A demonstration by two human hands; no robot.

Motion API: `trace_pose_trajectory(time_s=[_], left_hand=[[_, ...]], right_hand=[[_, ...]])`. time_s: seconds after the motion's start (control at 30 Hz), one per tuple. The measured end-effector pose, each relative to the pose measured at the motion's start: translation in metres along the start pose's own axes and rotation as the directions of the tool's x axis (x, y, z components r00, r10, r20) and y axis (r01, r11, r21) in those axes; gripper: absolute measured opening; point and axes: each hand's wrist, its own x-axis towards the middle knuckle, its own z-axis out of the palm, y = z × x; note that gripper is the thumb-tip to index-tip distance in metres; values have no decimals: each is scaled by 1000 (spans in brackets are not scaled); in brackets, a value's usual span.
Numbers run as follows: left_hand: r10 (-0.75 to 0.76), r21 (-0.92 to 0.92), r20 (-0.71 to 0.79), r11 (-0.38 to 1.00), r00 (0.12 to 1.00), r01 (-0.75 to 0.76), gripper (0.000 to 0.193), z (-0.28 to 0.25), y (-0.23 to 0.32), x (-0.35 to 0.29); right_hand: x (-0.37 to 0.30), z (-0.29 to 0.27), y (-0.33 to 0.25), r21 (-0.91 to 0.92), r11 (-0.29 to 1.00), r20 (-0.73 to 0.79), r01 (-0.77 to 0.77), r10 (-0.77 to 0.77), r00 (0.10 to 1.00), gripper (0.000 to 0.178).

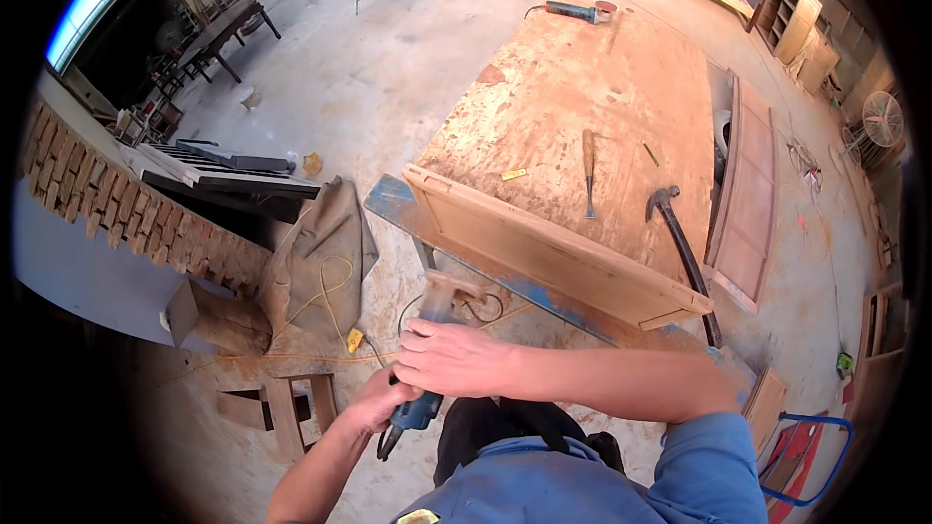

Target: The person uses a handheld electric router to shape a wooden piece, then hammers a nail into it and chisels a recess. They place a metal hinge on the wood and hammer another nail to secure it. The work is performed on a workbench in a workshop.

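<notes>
A blue corded power tool [417,412] is held in front of my body, beside the workbench. My left hand [374,402] is closed round its rear part, with the cord running out below. Across its upper part lies my right hand [451,357], fingers wrapped over it. The tool's front end is partly hidden by my fingers, so I cannot tell its exact kind. Just to the right, a wooden frame panel [553,243] stands on edge along the bench's near side. A claw hammer [684,252] and a wood chisel [588,175] lie on the bench top.
The dusty workbench [563,87] bears an angle grinder [582,12] at its far end. A panelled wooden door [746,194] leans on its right. At left are a brown cloth [325,252], stacked wood blocks [136,204] and a yellow cord [335,301]. A blue-framed saw [825,456] sits lower right.
</notes>
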Motion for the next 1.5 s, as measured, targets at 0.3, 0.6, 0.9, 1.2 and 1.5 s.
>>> trace_pose_trajectory(time_s=[0.3,0.6,0.9,1.2,1.5], left_hand=[[282,351,-272,919,920,-178,80,-119,150,71],[543,897,-200,436,816,-69,83,-164,298,267],[557,955,192,85,808,-285,77,-28,337,441],[597,939,281,-9,751,-345,69,55,306,507],[612,891,441,-215,656,-400,75,42,291,521]], right_hand=[[-135,-81,91,39,535,15,-844,844,536,60],[-188,-67,98,2,154,-44,-988,987,154,63],[-178,-51,109,-96,10,-70,-995,997,17,66],[-186,-60,107,-96,-103,-66,-990,993,-97,64],[-198,-53,226,130,-306,34,-943,952,-304,57]])
